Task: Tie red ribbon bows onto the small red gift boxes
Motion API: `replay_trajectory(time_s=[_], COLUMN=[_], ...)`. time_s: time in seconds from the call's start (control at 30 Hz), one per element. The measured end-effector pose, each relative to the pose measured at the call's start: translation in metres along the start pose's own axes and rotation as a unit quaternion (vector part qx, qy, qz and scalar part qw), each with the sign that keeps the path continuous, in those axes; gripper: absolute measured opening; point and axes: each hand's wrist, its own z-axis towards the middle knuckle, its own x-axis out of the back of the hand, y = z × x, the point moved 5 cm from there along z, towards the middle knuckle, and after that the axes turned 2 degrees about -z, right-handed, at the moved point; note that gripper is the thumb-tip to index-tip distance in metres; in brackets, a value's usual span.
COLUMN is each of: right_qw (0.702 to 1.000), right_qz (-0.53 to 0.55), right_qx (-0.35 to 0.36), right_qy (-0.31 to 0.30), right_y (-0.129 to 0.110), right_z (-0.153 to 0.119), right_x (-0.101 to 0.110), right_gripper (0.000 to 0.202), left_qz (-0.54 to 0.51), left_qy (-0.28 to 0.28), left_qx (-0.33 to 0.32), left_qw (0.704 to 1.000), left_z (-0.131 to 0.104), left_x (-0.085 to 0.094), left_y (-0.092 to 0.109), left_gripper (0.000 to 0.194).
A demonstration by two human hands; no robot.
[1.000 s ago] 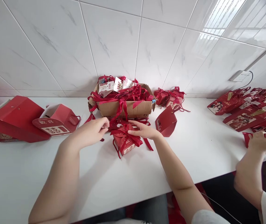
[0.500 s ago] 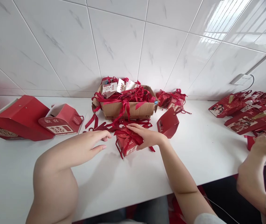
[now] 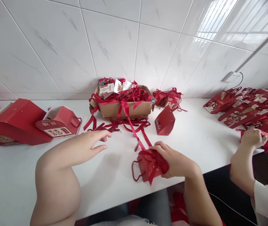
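My right hand is wrapped round a small red gift box with a red ribbon bow on top, near the table's front edge. A cord handle loops out on the box's left side. From the box, red ribbon stretches back to a cardboard box heaped with ribbons and white tags. My left hand hovers over the white table, fingers apart, holding nothing. Loose red ribbons lie between it and the cardboard box.
Large and smaller red boxes stand at the left. Behind my right hand is an open red box, with small boxes farther back. At the right, another person's hands work beside many red boxes.
My right hand has moved the red gift box toward the table's front edge and rightward, drawing ribbon out behind it. My left hand has barely moved. The view has shifted slightly right.
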Motion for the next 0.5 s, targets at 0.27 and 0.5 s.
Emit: replay_trajectory(time_s=[0.27,0.5], right_qw=[0.980,0.965], right_qz=[0.028,0.134], right_qx=[-0.182,-0.138], right_qy=[0.070,0.181], right_y=[0.077,0.107], right_z=[-0.081,-0.123], right_x=[0.014,0.031], right_gripper=[0.080,0.086], left_qz=[0.007,0.007], left_qy=[-0.011,-0.018], left_qx=[0.020,0.020], left_qw=[1.000,1.000], left_z=[0.002,0.001], left_x=[-0.001,0.000], left_y=[0.002,0.003], left_gripper=[0.046,0.046])
